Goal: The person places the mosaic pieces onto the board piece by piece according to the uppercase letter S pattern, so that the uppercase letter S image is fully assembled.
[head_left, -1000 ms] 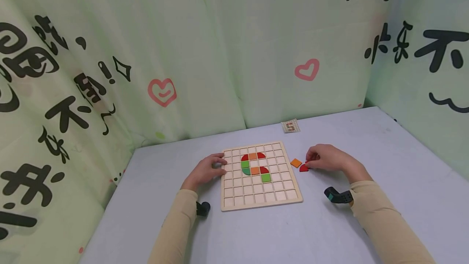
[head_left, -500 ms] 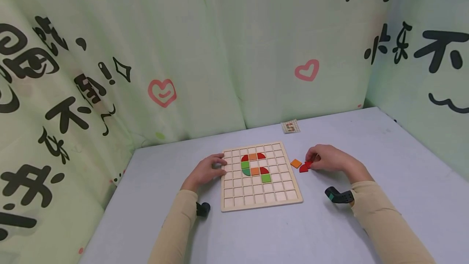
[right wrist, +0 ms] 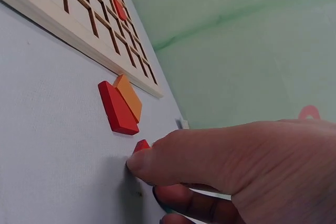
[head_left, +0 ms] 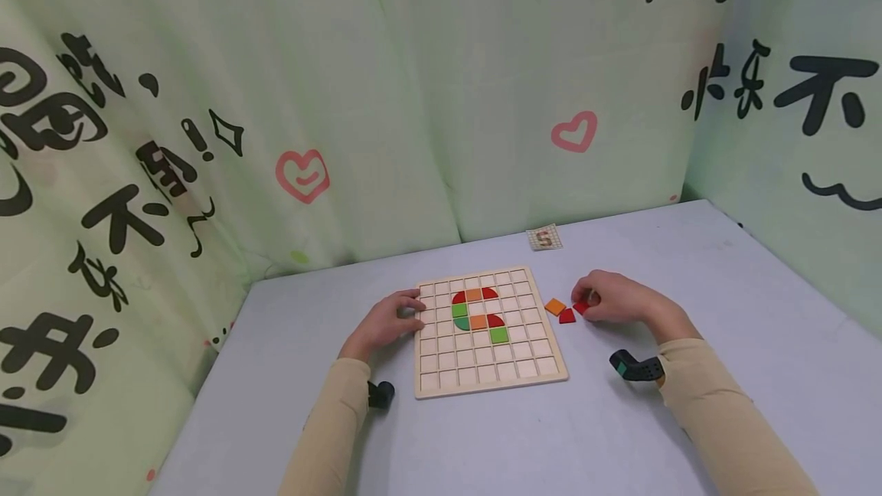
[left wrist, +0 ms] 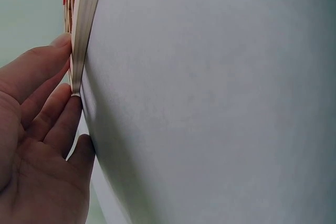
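Note:
A square wooden grid board [head_left: 441, 381] lies on the table, with red, orange and green tiles set in some of its cells. My left hand [head_left: 388, 321] rests its thumb and fingers along the board's left edge; in the left wrist view the thumb [left wrist: 44, 61] meets the wooden rim. To the right of the board, my right hand [head_left: 616, 297] pinches a red quarter-circle tile [head_left: 581, 306], mostly hidden behind the thumb in the right wrist view. Beside it lie another red tile [right wrist: 116, 109] and an orange square tile [right wrist: 127, 97], side by side near the board's edge.
A small card [head_left: 544, 237] with a grid pattern lies at the back of the white-covered table [head_left: 496, 442]. Behind it hangs a pale green curtain [head_left: 427, 98] with black writing and pink hearts. Each wrist wears a black strap device [head_left: 637, 367].
The pinched red tile has come slightly apart from the other red tile, which has turned a little on the table. My left hand and the board stay in place.

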A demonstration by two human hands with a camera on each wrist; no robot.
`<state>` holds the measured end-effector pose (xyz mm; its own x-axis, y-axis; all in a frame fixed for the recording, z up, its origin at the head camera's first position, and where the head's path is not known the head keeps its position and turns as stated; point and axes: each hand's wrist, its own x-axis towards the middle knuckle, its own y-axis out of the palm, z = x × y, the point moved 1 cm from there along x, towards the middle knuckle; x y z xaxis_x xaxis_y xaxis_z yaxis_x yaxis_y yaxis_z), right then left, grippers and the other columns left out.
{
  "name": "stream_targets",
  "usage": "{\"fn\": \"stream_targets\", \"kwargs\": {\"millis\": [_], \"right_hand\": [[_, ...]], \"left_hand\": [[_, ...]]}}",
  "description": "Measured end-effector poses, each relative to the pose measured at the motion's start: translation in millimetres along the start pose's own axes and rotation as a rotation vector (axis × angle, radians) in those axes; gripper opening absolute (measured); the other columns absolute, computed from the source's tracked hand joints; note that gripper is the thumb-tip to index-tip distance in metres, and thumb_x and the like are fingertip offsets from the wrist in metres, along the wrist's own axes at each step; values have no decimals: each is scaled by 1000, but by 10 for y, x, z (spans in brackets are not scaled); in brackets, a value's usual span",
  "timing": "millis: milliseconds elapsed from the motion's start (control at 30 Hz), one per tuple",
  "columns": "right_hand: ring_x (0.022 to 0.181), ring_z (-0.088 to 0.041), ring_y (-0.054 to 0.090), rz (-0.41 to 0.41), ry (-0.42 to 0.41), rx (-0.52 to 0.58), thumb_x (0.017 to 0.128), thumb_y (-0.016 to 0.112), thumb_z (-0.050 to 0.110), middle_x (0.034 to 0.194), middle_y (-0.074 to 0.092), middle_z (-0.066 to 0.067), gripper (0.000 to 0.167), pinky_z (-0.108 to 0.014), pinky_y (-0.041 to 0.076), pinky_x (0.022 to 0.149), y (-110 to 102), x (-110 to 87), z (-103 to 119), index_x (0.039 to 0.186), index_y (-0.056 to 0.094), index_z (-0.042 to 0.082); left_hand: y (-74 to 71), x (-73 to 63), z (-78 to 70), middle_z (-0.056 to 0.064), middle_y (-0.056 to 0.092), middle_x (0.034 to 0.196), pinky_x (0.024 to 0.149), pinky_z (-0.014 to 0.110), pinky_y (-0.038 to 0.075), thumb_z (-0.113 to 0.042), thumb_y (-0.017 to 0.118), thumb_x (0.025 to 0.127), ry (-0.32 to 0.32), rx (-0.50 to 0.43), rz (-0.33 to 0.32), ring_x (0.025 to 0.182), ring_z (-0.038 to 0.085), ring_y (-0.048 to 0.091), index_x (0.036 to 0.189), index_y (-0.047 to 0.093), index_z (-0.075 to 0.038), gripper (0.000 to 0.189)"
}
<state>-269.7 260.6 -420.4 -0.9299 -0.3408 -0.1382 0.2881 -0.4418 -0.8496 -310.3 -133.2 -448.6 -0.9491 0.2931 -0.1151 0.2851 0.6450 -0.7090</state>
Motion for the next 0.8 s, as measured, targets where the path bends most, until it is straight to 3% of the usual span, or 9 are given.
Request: {"fn": "stream_targets", "kwargs": {"millis": [400,800], "right_hand": [[86,-22,53,-1,12,23,84,71,5,102,62,-9,31,-33,52,74,1,-10,22,114,63,0],[85,-22,54,-2,-19,12,85,72,8,96,62,-7,23,-37,53,77,2,-25,16,106,65,1]], "left_hand": [[-2,5,11,-1,45,150,116,49,26,-18,74,87,16,11,-3,144,27,30,114,70,-13,27],[-1,-4,5,-2,45,150,116,48,27,-19,74,87,4,13,-3,144,27,30,114,71,-14,27]]}}
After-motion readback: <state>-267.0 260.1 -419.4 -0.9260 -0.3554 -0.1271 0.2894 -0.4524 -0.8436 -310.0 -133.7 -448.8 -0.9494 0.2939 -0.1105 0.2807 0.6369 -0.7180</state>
